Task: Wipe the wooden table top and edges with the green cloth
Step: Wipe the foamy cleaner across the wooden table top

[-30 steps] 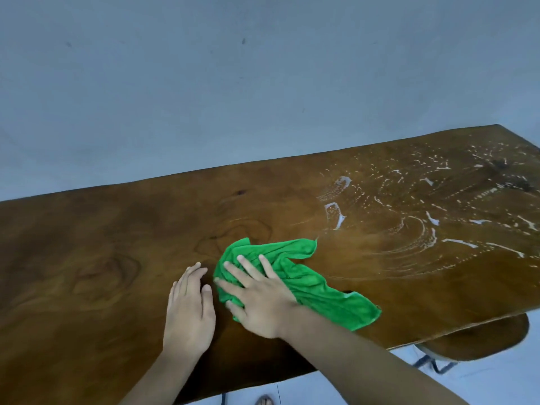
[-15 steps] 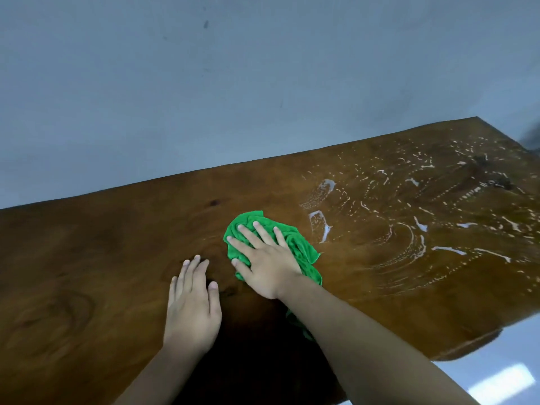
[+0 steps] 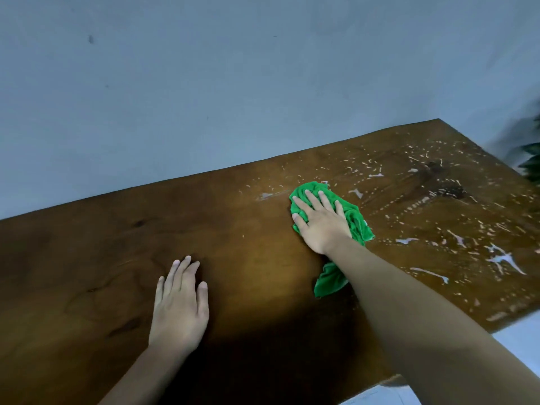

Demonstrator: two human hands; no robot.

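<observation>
Top's being wiped: green cloth being pressed under the flat right hand, left hand rested open on the surface. Whitish streaks (soap, maybe?) rightward need covering next.

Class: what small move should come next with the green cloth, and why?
Probably slide the right hand, pressing flat on the bunched green cloth, rightward: white streaks cover that end of the brown wooden table top, while the left hand rests flat on the streak-free part.
</observation>
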